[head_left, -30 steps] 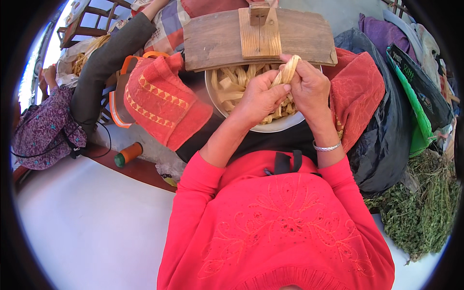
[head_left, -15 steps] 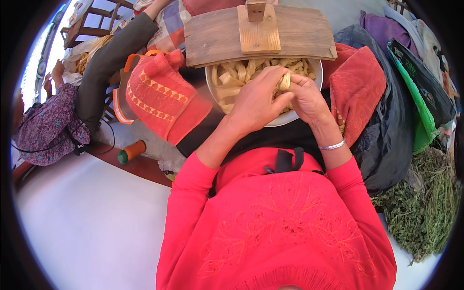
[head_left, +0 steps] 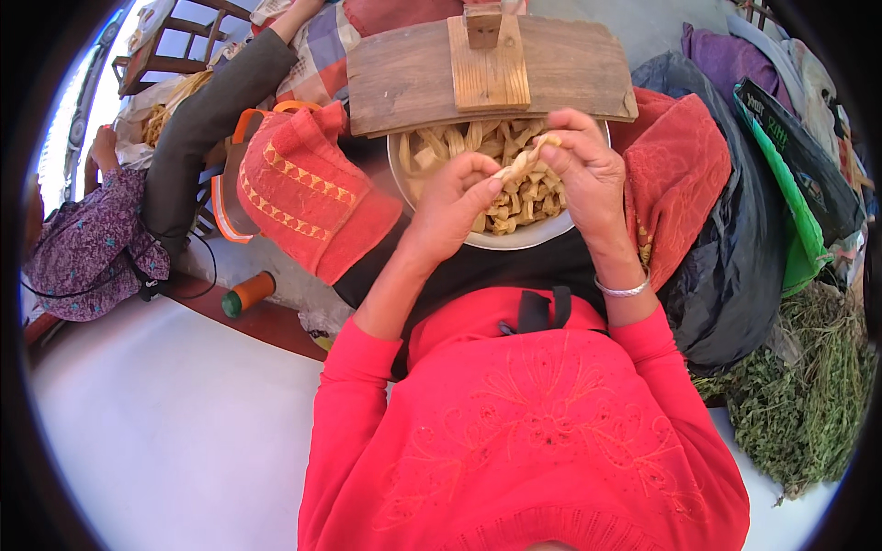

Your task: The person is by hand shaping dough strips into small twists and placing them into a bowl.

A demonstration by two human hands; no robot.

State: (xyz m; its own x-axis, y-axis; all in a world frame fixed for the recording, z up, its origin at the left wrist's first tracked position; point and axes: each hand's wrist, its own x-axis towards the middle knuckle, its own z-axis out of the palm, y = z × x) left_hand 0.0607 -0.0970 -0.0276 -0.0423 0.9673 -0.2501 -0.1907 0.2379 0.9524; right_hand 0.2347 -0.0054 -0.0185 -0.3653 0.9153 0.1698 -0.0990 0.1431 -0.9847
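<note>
One twisted strip [head_left: 521, 168] was pinched by my left hand [head_left: 450, 207] and right hand [head_left: 589, 174], upper centre of the frame.

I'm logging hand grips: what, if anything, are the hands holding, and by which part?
A twisted pale strip: the left hand pinches it toward its lower-left end, the right hand near its upper-right end.

white bench or floor, hard to tell which [head_left: 165, 432], at lower left, dark red edge [head_left: 283, 322] along its top, grey floor [head_left: 296, 292] just past it, brown wood frame [head_left: 176, 64] at top left, bright daylight [head_left: 75, 115] at far left, pale grey ground [head_left: 588, 11] at the top
</note>
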